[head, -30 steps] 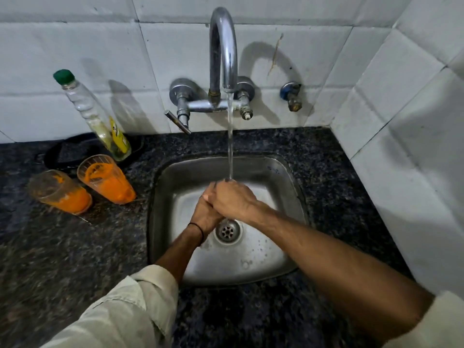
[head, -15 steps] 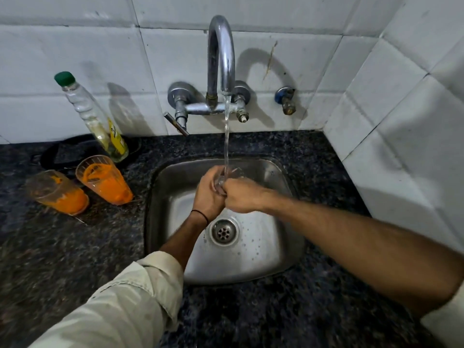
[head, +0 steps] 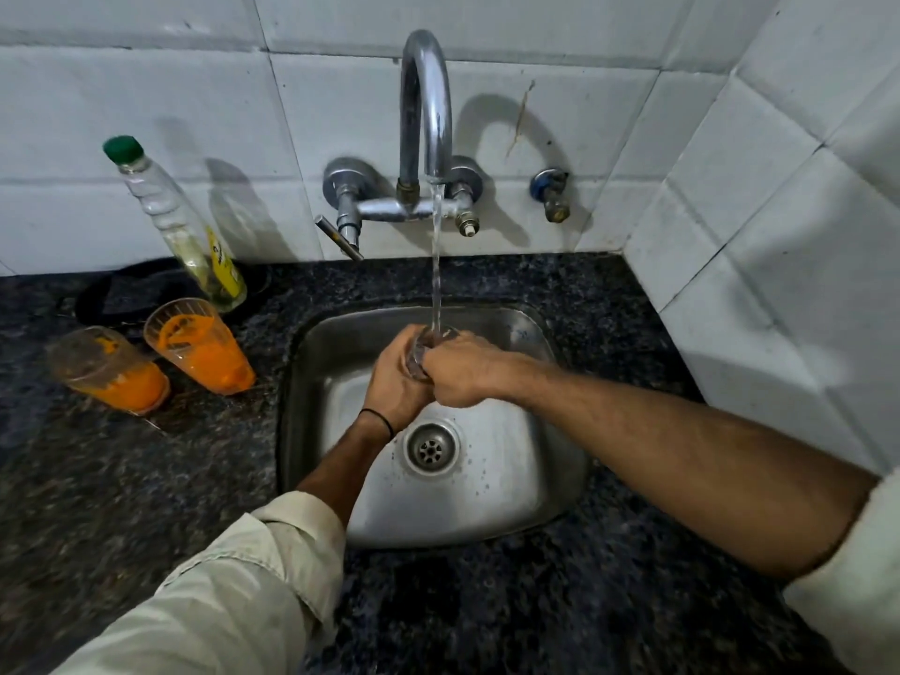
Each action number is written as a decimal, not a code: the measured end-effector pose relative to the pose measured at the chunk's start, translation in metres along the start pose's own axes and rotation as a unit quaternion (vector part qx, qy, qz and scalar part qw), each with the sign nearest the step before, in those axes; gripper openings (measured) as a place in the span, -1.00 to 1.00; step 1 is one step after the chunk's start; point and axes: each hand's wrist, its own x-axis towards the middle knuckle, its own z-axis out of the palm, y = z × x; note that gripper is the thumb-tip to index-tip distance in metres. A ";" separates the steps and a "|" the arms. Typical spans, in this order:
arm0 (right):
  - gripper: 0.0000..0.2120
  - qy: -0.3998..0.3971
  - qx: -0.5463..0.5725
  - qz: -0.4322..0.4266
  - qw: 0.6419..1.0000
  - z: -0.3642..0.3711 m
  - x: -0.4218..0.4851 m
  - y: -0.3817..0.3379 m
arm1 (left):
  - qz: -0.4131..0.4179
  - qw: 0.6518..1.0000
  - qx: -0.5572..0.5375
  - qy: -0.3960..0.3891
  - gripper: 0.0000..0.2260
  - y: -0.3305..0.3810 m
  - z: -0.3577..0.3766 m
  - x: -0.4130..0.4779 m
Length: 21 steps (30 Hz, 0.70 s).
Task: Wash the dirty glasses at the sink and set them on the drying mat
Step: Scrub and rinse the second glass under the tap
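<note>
While water [head: 437,265] runs from the curved tap [head: 424,104], I watch through the head camera as both hands meet above the steel sink [head: 511,504]. The left hand [head: 392,387] is wrapped around a clear glass [head: 418,358], with its fingers curled on the side. The right hand [head: 465,375] clasps the same glass from the other side, fingers bent up near the rim. I cannot tell whether any of them reach inside. The glass sits roughly upright between the two hands, directly under the stream, and the water falls into its mouth. It is held over the basin, a little behind the drain [head: 431,449].

On the dark speckled table [head: 121,504], left of the sink, I count two more glasses, both smeared with orange. The nearer dirty glass [head: 199,345] stands close to the sink's left rim, and the outer dirty glass [head: 109,370] is just beside it, farther left. Behind them a clear bottle [head: 180,226] with a green cap stands by the tiled wall [head: 146,90]. A black band [head: 377,420] circles the left wrist, and a pale sleeve [head: 219,601] is rolled up that forearm.
</note>
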 end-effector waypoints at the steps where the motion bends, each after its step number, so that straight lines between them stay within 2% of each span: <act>1: -0.78 -0.004 0.134 0.059 0.989 0.004 0.005 -0.008 | -0.003 1.000 0.001 0.010 -0.77 0.001 0.000 -0.001; 2: -0.76 0.010 0.250 0.100 0.963 0.009 0.009 -0.016 | -0.008 1.000 -0.014 0.024 -0.78 0.002 0.000 -0.002; 3: -0.74 0.043 0.316 0.117 0.941 0.014 0.012 -0.021 | -0.010 0.999 -0.019 0.042 -0.77 0.002 -0.002 -0.002; 4: -0.73 0.070 0.322 0.101 0.939 0.018 0.010 -0.022 | -0.006 0.998 -0.023 0.051 -0.76 0.000 -0.005 -0.001; 5: -0.71 0.084 0.276 0.055 0.956 0.022 0.007 -0.018 | 0.004 0.999 -0.018 0.046 -0.76 -0.002 -0.008 -0.001; 7: -0.62 0.061 0.097 -0.075 0.991 0.023 -0.001 0.004 | 0.008 1.000 0.006 0.002 -0.66 -0.007 -0.015 -0.001; 8: -0.59 0.034 -0.027 -0.125 0.991 0.018 -0.006 0.015 | 0.003 0.999 0.028 -0.023 -0.60 -0.008 -0.016 -0.001; 9: -0.58 0.017 -0.147 -0.156 0.977 0.012 -0.007 0.024 | -0.003 0.998 0.051 -0.042 -0.57 -0.008 -0.016 -0.001; 10: -0.58 0.015 -0.234 -0.175 0.956 0.007 -0.007 0.028 | 0.000 0.997 0.060 -0.052 -0.57 -0.008 -0.014 -0.002; 11: -0.58 0.014 -0.266 -0.176 0.947 0.006 -0.006 0.028 | 0.008 0.997 0.067 -0.049 -0.58 -0.004 -0.011 -0.002; 13: -0.61 0.022 -0.227 -0.143 0.963 0.008 -0.002 0.020 | 0.023 0.997 0.069 -0.022 -0.67 0.003 -0.007 0.000; 16: -0.70 0.009 -0.079 -0.044 0.996 0.013 0.002 0.002 | 0.031 0.999 0.029 -0.009 -0.79 0.003 -0.004 0.000; 18: -0.83 -0.012 0.039 0.016 0.999 0.012 0.004 -0.004 | 0.018 1.000 0.014 -0.004 -0.81 -0.004 0.000 -0.004; 20: -0.97 0.007 0.076 0.004 0.997 0.017 0.002 -0.004 | -0.005 1.000 0.000 0.002 -0.78 -0.010 0.004 -0.009; 21: -0.94 0.015 0.069 -0.022 0.997 0.020 -0.001 -0.002 | -0.017 1.000 -0.015 0.001 -0.74 -0.013 0.005 -0.011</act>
